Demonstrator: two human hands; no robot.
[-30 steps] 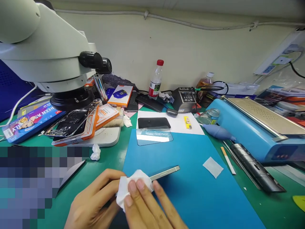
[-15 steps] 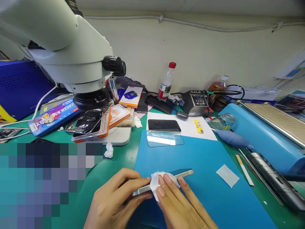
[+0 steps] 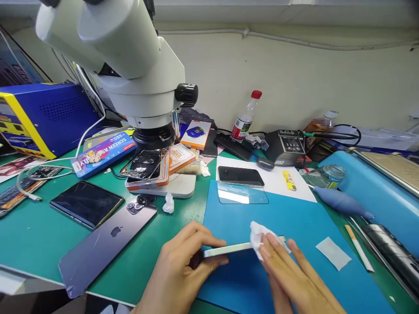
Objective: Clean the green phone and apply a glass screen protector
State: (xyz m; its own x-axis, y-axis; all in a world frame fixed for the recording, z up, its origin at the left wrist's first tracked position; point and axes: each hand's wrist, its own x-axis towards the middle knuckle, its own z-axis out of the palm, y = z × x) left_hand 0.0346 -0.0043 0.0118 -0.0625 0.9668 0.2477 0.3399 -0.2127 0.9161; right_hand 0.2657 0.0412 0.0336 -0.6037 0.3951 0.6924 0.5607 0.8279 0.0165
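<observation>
My left hand grips one end of a phone, fingers above and thumb below. The phone is held nearly edge-on over a blue mat, so its pale side frame shows and its faces are mostly hidden. Under the fingers of my right hand a crumpled white tissue is pressed against the phone's right end. Beyond the hands, a clear glass screen protector with a dark rim lies on the mat's far edge, just in front of a black phone screen.
A microscope stands at the back left. Left of my hands lie a purple-grey phone and a dark-screened phone. To the right are a white wipe, a cigarette, a blue air blower and a yellow lighter.
The camera view has swung left, uncovering more of the left bench. My right hand and the tissue have moved along the phone toward its right end. My left hand keeps its grip.
</observation>
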